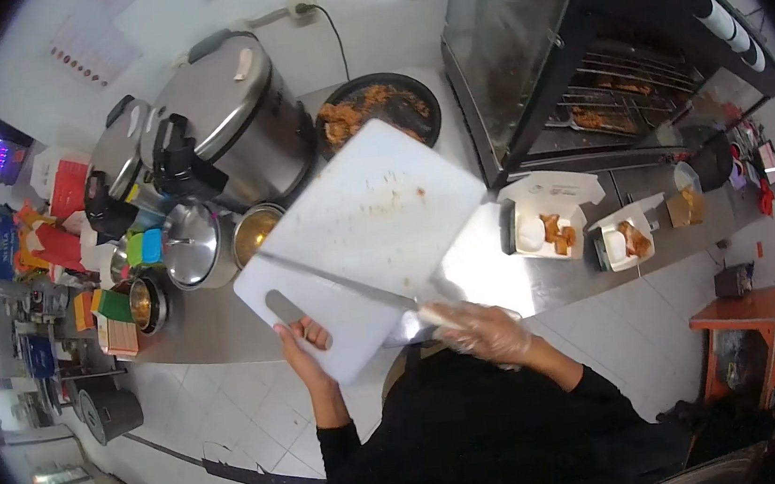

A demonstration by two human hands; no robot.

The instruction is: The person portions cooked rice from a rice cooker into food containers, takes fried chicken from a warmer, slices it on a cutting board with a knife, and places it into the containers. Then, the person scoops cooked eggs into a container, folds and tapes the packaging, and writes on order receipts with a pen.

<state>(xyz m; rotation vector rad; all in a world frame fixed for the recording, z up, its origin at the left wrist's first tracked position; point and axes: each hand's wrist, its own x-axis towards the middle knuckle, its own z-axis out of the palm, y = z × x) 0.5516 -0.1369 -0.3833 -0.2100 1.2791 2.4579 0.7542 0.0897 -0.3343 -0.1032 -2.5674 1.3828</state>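
Note:
My left hand grips a white cutting board by its handle slot, fingers passing through the hole. The board is tilted above the steel counter, its far corner in front of a black pan of brown, crumbly food. Small brown bits and stains mark its surface. In a clear plastic glove, my right hand is closed around the pale handle of a knife. The long blade lies across the board, just above the slot; whether it touches the surface I cannot tell.
Two large pots with black clamps stand back left, near metal bowls. A glass-fronted warming cabinet is at back right. Two open boxes with fried pieces sit on the steel counter. An orange stand is at far right.

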